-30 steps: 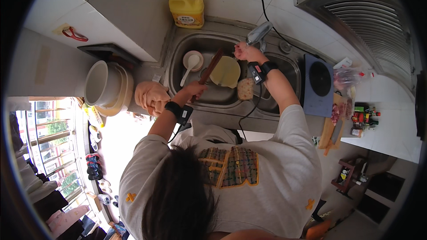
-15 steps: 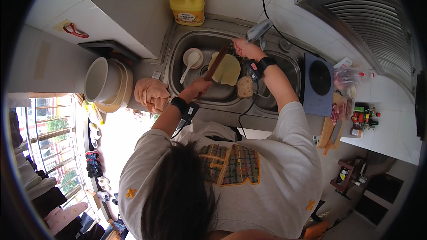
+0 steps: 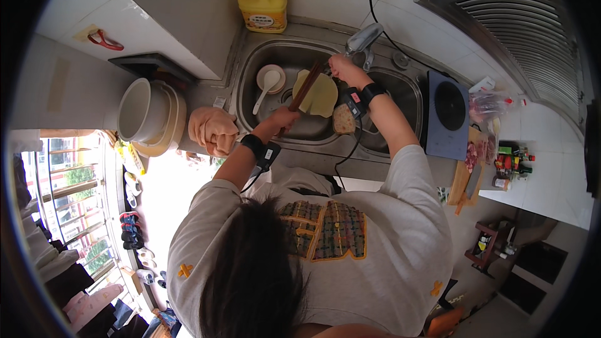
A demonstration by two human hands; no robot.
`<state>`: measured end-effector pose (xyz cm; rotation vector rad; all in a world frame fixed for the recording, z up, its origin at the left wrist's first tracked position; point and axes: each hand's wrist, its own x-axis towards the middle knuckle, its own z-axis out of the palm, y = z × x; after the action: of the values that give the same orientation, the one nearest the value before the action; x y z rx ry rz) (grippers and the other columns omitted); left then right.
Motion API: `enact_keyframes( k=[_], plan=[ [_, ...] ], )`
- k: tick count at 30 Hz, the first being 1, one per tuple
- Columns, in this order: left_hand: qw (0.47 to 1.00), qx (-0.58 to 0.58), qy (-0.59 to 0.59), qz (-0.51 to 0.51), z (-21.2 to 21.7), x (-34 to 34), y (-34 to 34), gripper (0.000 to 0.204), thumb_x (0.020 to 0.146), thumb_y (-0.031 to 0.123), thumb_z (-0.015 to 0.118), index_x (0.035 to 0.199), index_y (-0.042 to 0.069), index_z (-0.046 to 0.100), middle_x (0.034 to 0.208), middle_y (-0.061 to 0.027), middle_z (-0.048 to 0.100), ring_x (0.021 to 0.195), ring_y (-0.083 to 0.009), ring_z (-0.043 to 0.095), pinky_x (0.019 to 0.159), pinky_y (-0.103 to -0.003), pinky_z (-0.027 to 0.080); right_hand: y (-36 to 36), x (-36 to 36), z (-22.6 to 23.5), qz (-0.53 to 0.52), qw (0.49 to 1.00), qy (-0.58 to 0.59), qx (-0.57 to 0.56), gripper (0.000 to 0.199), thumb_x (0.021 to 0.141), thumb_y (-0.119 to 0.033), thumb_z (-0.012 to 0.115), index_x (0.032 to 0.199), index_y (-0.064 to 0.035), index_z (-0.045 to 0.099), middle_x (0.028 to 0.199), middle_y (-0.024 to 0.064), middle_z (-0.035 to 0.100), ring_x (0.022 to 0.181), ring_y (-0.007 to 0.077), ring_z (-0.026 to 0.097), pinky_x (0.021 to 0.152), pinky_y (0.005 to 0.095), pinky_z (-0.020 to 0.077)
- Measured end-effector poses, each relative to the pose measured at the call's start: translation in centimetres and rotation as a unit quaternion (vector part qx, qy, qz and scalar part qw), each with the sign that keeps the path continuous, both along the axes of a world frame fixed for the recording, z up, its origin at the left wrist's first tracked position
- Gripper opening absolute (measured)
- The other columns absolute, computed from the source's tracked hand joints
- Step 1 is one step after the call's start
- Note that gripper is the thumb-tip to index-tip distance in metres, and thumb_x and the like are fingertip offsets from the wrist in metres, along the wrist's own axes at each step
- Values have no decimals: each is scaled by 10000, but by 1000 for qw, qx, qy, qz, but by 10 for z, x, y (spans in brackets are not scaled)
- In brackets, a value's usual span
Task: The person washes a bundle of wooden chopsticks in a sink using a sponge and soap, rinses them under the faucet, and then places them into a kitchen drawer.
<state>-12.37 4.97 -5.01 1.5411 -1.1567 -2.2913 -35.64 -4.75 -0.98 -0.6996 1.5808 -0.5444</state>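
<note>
My left hand (image 3: 285, 117) is closed around the lower part of a bundle of brown chopsticks (image 3: 308, 91), which slants up and away over the sink (image 3: 250, 62). By the far ends of the chopsticks, just below the faucet (image 3: 364, 37), my right hand (image 3: 341, 69) is closed; what lies in its fingers is hidden. Under the chopsticks is a pale yellow, flat, wavy-edged thing (image 3: 323, 97). To its left a white spoon (image 3: 268, 91) rests on a small pinkish bowl (image 3: 280, 74). A beige sponge-like block (image 3: 343, 120) sits near the sink's divider.
A yellow jug (image 3: 263, 9) stands behind the sink. Left are a crumpled peach cloth (image 3: 213, 130) and a pale pot (image 3: 143, 112). A blue-grey cooktop (image 3: 447, 116) adjoins the right basin, beside a cutting board (image 3: 462, 184) with a knife (image 3: 474, 181) and meat.
My right hand has shifted slightly, its fingers now more bunched near the chopstick ends. The left hand and the chopsticks have moved only a little.
</note>
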Motion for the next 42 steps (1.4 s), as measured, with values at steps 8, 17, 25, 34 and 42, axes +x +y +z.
enact_keyframes(
  k=[8, 17, 25, 34, 42],
  plan=[
    [999, -17, 27, -43, 7, -22, -8, 173, 711, 172, 524, 637, 47, 428, 484, -13, 369, 373, -114, 336, 357, -267, 285, -23, -65, -91, -23, 989, -143, -17, 179, 715, -217, 415, 594, -85, 426, 479, 18, 345, 353, 121, 283, 320, 280, 187],
    [997, -5, 47, -64, 14, -27, 2, 133, 731, 129, 511, 710, 57, 402, 466, 9, 346, 367, -94, 335, 352, -241, 273, 46, 4, 10, -40, 977, -208, -21, 139, 723, -237, 506, 745, -102, 531, 740, 27, 550, 723, 136, 517, 667, 264, 385],
    [981, -39, 12, -189, -33, -42, -9, 154, 692, 174, 561, 634, 55, 482, 537, -26, 478, 454, -127, 455, 392, -251, 337, 61, 9, 12, -66, 953, -290, -58, 141, 763, -221, 524, 783, -82, 517, 787, 36, 577, 774, 147, 524, 680, 322, 390],
    [954, -33, -109, -276, -51, -68, -27, 223, 630, 212, 590, 758, 34, 546, 667, -59, 542, 546, -173, 506, 456, -318, 409, 63, 2, 44, 46, 993, -108, 4, 272, 756, -307, 559, 890, -83, 484, 888, 45, 527, 865, 189, 510, 703, 387, 439],
    [950, -141, -92, -262, -58, -95, -49, 310, 635, 219, 599, 846, 1, 534, 718, -90, 542, 607, -220, 527, 517, -379, 443, 55, -10, 15, 15, 990, -136, -45, 187, 740, -216, 560, 845, -73, 499, 790, 43, 542, 754, 178, 542, 655, 355, 450]
  ],
)
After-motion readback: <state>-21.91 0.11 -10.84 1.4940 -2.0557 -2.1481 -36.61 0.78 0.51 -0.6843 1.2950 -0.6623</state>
